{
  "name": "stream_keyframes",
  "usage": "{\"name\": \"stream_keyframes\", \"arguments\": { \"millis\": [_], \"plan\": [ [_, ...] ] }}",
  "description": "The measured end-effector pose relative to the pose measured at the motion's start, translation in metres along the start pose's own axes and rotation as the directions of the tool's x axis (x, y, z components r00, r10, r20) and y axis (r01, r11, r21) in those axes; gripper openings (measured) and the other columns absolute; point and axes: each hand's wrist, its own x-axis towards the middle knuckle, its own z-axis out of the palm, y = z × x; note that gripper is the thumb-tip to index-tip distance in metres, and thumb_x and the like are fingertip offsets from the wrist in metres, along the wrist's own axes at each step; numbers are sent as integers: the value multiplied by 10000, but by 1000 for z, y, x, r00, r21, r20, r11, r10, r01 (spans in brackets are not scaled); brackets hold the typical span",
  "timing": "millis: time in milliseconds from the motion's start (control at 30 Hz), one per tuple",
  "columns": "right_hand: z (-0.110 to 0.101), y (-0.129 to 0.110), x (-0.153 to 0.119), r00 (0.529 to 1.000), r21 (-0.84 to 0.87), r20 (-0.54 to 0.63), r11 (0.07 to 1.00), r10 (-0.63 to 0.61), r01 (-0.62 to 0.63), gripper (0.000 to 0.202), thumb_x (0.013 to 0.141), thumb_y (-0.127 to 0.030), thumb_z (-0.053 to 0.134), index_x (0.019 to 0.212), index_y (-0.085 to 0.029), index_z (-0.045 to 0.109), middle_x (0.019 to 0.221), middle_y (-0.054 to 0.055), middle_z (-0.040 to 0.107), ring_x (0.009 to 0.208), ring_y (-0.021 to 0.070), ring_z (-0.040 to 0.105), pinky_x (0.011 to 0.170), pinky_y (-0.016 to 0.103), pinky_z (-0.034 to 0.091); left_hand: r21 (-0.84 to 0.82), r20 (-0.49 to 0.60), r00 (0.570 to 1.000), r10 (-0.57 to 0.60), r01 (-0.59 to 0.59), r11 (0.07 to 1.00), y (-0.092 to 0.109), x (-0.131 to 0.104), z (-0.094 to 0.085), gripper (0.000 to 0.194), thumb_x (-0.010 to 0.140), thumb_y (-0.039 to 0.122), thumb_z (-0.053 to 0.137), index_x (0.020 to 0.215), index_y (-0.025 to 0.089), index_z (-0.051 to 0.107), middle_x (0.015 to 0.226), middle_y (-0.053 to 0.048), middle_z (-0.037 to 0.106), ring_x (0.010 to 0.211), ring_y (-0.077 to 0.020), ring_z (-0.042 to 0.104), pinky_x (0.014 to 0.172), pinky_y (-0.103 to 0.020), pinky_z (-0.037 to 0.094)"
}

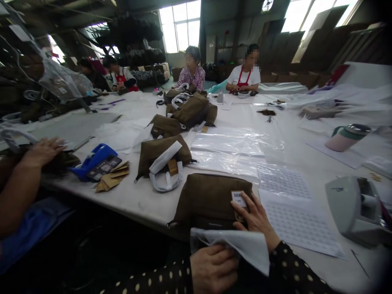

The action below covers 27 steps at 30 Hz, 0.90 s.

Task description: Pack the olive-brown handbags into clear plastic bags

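A brown fabric bag [208,198] lies flat at the table's near edge, with a white barcode label [238,199] near its right end. My right hand [255,218] rests on that end with its fingers spread, the fingertips touching the label and a small tag beneath it. In front of the bag, my left hand [214,267] is closed on a white plastic sleeve [248,245], which slants across toward my right wrist. Another brown bag [159,153], with a wrapped white handle [165,188], lies just beyond to the left.
Further brown bags [191,108] are heaped mid-table. Clear plastic bags [229,149] and printed sheets [294,216] lie ahead; a grey dispenser [352,208] and pink cup [347,136] are right. Left are a blue tape dispenser [98,159], brown tags [113,177] and another person's arm [27,179].
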Motion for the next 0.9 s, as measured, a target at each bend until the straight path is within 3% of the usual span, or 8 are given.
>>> {"name": "stream_keyframes", "arguments": {
  "millis": [133,267,367,433,500,633,767,900],
  "plan": [
    [-2,-3,9,999,25,-36,999,30,-30,369,828,-325,462,1190,-328,533,1451,1,164,1304,362,141,1019,568,232,136,-150,971,-188,208,969,-43,8,-22,353,873,250,461,1220,307,484,1316,42,485,1307,-211,264,1102,-527,33],
    [-6,-4,21,996,18,-68,999,51,-50,387,822,-330,473,1205,-308,517,1427,28,216,1297,354,168,1025,565,215,62,-160,905,-393,407,911,-82,21,-41,469,816,368,519,1263,238,462,1382,-55,401,1332,-309,183,1072,-573,90],
    [-6,-3,37,994,-19,-97,999,44,-46,451,801,-362,503,1240,-264,483,1364,77,311,1296,352,178,1034,562,195,12,-173,884,-434,442,897,-100,37,-46,385,820,389,495,1172,240,538,1413,-60,348,1338,-303,171,1071,-566,92],
    [-5,-2,53,995,-52,-90,998,38,-43,493,792,-399,507,1251,-223,474,1310,107,373,1300,341,180,1044,546,186,-3,-133,891,-434,437,899,-114,51,-45,372,849,387,439,1185,249,521,1438,-32,305,1348,-276,151,1078,-556,51],
    [-3,0,72,998,-105,-49,994,38,-43,515,802,-403,483,1267,-182,460,1327,129,365,1310,326,166,1054,525,169,-22,-36,893,-449,449,893,-132,64,-40,454,870,404,388,1297,251,403,1460,-25,257,1352,-253,141,1080,-546,55],
    [9,2,104,996,-181,87,983,29,-13,557,825,-398,426,1314,-132,401,1399,144,301,1308,309,190,1058,536,81,-50,133,837,-532,541,839,-165,76,-23,551,894,470,272,1390,235,221,1473,-43,216,1347,-240,161,1069,-547,90],
    [16,7,114,988,-136,143,990,67,-47,548,820,-419,421,1307,-168,417,1375,122,356,1274,294,266,1050,520,82,-33,139,814,-564,573,819,-170,78,-15,548,885,492,278,1383,266,243,1472,-14,222,1348,-257,146,1065,-548,91],
    [-1,8,106,979,-21,188,996,84,-81,517,769,-471,493,1226,-229,501,1263,105,473,1173,279,386,1015,476,186,-20,136,810,-570,578,816,-148,73,-14,546,877,447,337,1383,257,257,1432,-36,320,1313,-269,240,1055,-537,139]
  ]
}}
